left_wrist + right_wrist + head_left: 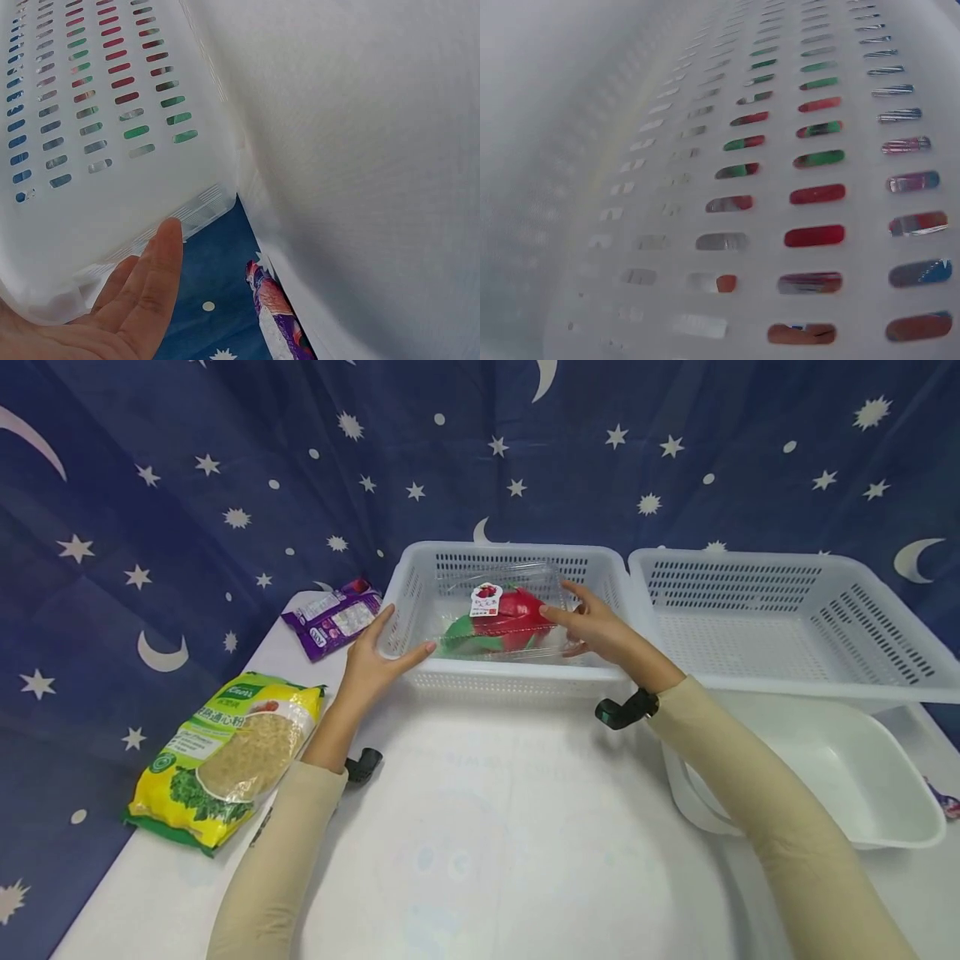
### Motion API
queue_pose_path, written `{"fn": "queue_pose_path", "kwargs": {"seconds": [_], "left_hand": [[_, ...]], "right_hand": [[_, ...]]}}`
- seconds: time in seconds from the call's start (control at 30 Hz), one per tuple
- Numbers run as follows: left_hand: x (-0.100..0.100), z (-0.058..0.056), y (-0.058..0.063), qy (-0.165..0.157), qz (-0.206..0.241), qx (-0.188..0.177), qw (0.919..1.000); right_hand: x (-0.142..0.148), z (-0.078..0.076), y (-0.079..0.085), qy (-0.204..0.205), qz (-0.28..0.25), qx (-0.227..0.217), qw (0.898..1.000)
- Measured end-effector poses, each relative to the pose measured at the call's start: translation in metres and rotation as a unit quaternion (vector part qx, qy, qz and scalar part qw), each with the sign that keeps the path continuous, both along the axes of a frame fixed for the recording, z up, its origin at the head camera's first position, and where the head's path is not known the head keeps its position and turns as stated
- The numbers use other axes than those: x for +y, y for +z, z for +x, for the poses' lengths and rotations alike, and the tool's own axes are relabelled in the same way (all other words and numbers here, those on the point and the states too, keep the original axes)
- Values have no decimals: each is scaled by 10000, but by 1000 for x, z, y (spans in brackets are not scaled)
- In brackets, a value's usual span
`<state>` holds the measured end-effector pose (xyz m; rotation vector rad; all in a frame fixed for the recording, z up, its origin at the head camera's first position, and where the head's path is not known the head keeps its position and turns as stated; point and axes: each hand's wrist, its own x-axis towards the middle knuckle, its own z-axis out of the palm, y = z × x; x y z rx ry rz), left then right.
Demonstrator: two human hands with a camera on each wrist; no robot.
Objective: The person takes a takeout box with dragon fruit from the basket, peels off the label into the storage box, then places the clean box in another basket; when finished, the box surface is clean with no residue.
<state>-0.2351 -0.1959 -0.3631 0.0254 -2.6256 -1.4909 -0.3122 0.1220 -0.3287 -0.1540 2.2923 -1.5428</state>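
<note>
A clear plastic box [525, 572] holding a red and green dragon fruit [517, 607], with a white label on its lid, lies in the left white basket [517, 677]. My right hand [600, 625] reaches over the basket's right part and grips the box's right end. At the other end of the basket, my left hand [372, 664] has its thumb spread toward the front rim. Its straight fingers [154, 292] lie along the outside of the end wall in the left wrist view. The right wrist view shows red and green through the basket's slots.
A second white basket [742, 647] stands close on the right, above a white basin [832, 760]. Left of my left arm lies a yellow pasta bag [232, 756]. Behind it is a purple snack packet [337, 620]. A starry blue curtain [420, 452] hangs behind the table.
</note>
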Motion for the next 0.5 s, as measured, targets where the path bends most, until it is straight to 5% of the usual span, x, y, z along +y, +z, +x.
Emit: {"fn": "queue_pose_path", "kwargs": {"seconds": [0.5], "left_hand": [[0,0,0,55,-51,13,10000]], "right_hand": [[2,4,0,-445,-163,1191,9917]]}}
